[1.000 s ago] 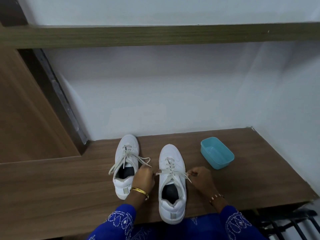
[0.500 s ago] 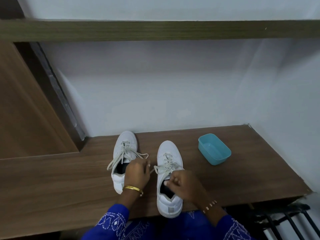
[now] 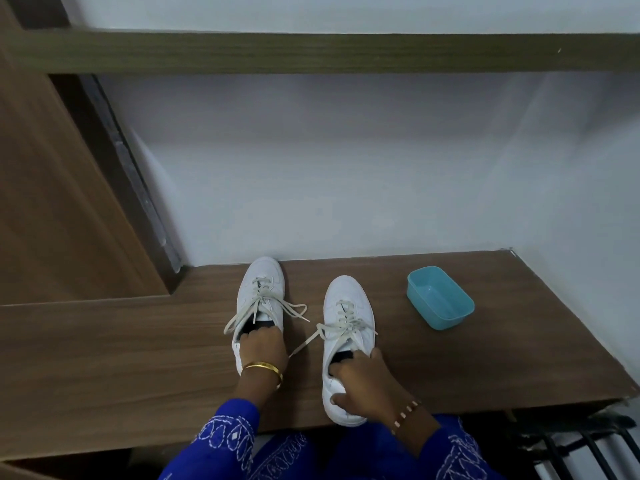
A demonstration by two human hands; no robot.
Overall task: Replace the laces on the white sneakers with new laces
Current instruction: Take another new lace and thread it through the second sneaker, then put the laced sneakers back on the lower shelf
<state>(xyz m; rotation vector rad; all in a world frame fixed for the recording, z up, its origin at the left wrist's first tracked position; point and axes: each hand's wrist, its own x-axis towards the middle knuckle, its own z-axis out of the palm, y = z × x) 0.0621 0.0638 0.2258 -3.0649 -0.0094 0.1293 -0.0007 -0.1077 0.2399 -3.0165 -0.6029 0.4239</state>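
**Two hands on two white shoes**

Two white sneakers stand side by side on the brown worktop (image 3: 502,344), low in the middle of the frame, toes pointing at the wall. The left sneaker (image 3: 260,289) is a bit farther back than the right sneaker (image 3: 348,313).

The left hand (image 3: 263,346) sits over the heel end of the left sneaker and hides it. Its fingers curl into the dark opening, gripping the shoe's back edge. The right hand (image 3: 360,379) grasps the back of the right sneaker: fingertips dip into the opening and the thumb presses the heel (most of the heel is covered).

The laces (image 3: 341,329) on both shoes are loose, with ends trailing onto the wood between them. How far they are undone is hard to make out.

A small blue tub (image 3: 440,301) sits to the right, well apart from the shoes. At the bottom right corner, dark bars are cut off by the frame edge.
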